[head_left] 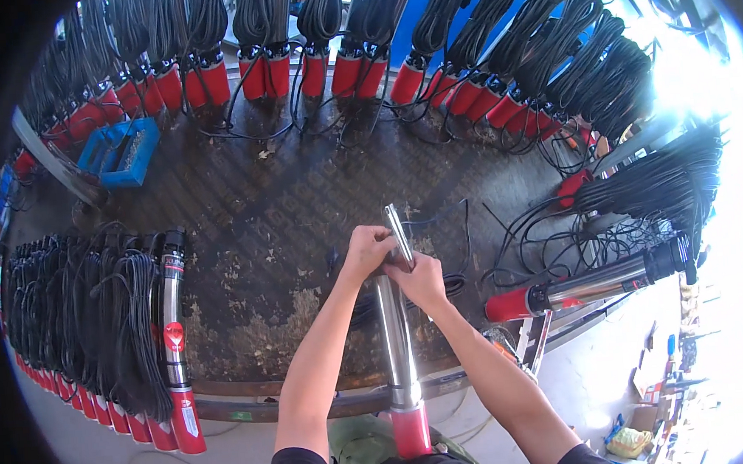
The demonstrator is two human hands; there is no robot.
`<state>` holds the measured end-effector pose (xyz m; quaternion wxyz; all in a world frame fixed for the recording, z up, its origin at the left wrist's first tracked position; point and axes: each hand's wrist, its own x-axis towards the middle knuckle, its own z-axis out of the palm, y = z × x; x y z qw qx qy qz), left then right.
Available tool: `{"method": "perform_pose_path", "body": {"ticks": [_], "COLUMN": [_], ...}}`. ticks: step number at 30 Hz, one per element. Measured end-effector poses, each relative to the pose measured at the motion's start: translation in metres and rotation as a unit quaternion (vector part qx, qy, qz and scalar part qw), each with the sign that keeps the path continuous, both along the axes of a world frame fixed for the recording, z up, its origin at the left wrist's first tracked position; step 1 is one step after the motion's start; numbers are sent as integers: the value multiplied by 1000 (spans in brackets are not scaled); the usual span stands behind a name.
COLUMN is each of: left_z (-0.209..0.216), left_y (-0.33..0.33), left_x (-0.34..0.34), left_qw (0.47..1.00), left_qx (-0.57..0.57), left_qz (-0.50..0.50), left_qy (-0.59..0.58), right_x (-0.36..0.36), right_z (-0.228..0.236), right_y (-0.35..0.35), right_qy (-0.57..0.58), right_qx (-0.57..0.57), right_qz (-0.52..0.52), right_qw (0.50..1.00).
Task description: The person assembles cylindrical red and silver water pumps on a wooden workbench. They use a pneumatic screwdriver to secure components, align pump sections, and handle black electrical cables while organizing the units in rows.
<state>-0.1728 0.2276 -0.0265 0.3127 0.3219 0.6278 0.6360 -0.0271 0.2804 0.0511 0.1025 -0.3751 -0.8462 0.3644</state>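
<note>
A narrow, shiny metal strip (399, 230) with small holes slants upward between my hands in the middle of the bench. Round its lower part, my right hand (421, 280) is closed. My left hand (368, 253) has its fingers pinched together against the strip's left edge. Just below both hands, a steel cylindrical pump (397, 337) lies across the bench's front edge. Its red end (411, 431) points toward my body, and its far end is partly hidden by my hands. Black cable (455, 285) lies on the bench beside my right wrist.
Red-ended pumps with bundled black cables (358, 16) line the back of the dark, worn bench (260, 213). More cable bundles (96, 317) and a pump (175, 337) lie at left. A blue bin (134, 174) stands back left. Another pump (596, 286) juts over the right edge.
</note>
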Motion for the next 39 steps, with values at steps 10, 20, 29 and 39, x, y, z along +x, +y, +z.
{"method": "perform_pose_path", "body": {"ticks": [10,20,29,39], "left_z": [0,9,9,20], "left_y": [4,8,9,-53], "left_x": [5,6,5,143], "left_qw": [984,976,981,896], "left_qx": [52,32,22,-393], "left_qz": [72,86,57,157], "left_qy": [-153,-196,-187,134], "right_x": [41,106,96,103], "right_z": [5,-10,-17,-19], "right_y": [-31,-92,-92,-92], "right_qy": [15,4,10,35], "right_qx": [-3,-26,173,182], "right_qz": [-25,-90,-12,-7], "right_qw": [1000,996,985,983]}}
